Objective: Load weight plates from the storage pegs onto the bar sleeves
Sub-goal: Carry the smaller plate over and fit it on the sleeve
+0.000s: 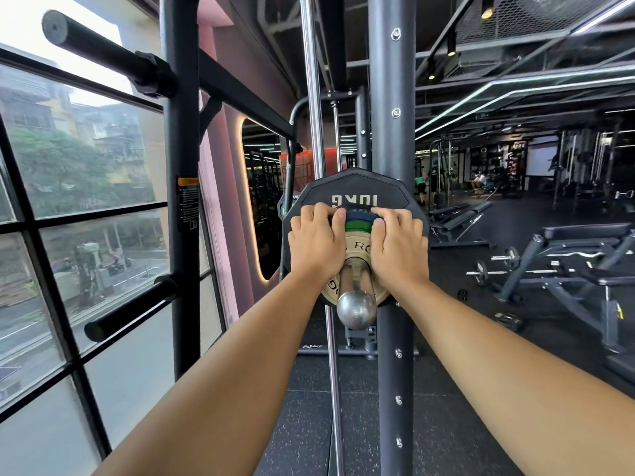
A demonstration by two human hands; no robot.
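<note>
- Gripping from either side, the left hand (316,242) and the right hand (398,243) hold the stack of small plates (358,222) on the bar sleeve (356,304).
- Left hand: fingers are curled over the top left edge of the stack, and the thumb lies against its near face.
- Right hand: fingers are curled over the top right edge, with the knuckles raised.
- The fingertips cover the rims, so it cannot be told which disc in the stack each hand actually bears on.
- Small plates: a blue disc and a green disc show between the two hands, seated on the sleeve.
- Tan plate (357,248): it sits nearest the camera, in front of the coloured discs. Its lettering is partly hidden by both hands.
- 10KG plate (354,190): black and many-sided, this is the largest disc and sits behind the others. Its marking reads upside down.
- Bar sleeve: chrome, pointing toward the camera. Its rounded end stands clear of the plates, between the two forearms.
- Upright (391,97): a dark steel post with bolts, directly behind the loaded sleeve. A chrome guide rod (312,97) runs just to its left.
- Upper storage peg (103,51) and lower storage peg (130,305): both are bare and project from the left rack post, well apart from the hands.
- Window (86,166) on the left, and benches (567,255) on the gym floor to the right.
</note>
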